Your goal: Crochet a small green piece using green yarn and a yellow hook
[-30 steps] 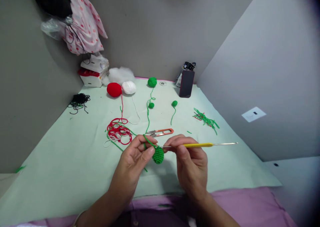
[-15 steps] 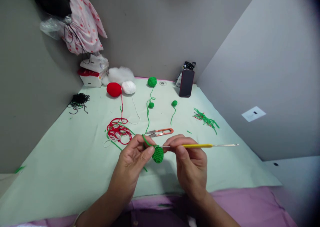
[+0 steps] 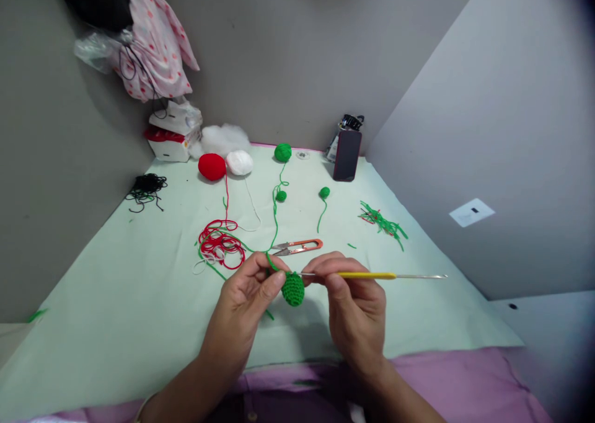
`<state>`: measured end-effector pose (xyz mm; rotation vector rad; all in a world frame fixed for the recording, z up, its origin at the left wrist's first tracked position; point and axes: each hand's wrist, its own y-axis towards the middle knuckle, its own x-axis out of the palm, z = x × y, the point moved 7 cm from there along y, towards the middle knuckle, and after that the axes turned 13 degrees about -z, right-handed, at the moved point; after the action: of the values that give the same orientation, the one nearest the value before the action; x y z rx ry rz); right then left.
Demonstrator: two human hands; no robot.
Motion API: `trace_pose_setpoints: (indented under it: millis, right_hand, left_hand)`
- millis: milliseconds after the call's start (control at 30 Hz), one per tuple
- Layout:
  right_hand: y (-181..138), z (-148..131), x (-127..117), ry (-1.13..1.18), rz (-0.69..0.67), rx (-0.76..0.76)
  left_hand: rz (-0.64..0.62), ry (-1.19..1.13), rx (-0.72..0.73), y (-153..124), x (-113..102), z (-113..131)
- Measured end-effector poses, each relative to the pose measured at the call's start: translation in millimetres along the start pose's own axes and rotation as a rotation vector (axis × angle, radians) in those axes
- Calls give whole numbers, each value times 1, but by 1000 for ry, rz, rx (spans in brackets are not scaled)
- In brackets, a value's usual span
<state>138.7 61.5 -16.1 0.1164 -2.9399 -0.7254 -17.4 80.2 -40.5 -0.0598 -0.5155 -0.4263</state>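
Note:
Between the thumb and fingers of my left hand (image 3: pixel 248 293) is pinched a small green crochet piece (image 3: pixel 293 289), rounded and cup-like. Green yarn (image 3: pixel 271 262) runs over the left fingers from the piece toward the back of the table. My right hand (image 3: pixel 356 302) is closed around a crochet hook (image 3: pixel 367 275) with a yellow handle, lying nearly level. Its left metal end meets the top edge of the green piece; whether it is inside a stitch I cannot tell. The other tip points right, bare. Just beyond my hands lie orange-handled thread snips (image 3: pixel 300 247).
Tangled red yarn (image 3: pixel 220 243) lies left of the snips. Behind are a red yarn ball (image 3: pixel 212 167), a white one (image 3: pixel 240 162) and a green one (image 3: pixel 282 152). Two small green crochet pieces, a phone (image 3: pixel 348 155) and green scraps (image 3: pixel 383 222) are also on the table.
The hook has shifted slightly right and its right end has dipped a little. The green piece has tilted slightly in my left fingers. Things on the table stay put.

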Motion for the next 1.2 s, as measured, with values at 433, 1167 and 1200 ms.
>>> trace_pose_setpoints:
  millis: [433,1167,1200]
  right_hand:
    - [0,-1,5,33,4,-22]
    - [2,10,6,243,48,65]
    - [2,10,6,250,51,63]
  left_hand:
    - [39,71,15,-2,-5,1]
    - [36,16,-29,-4,-4,-5]
    - [43,28,-28,-4,-5,-5]
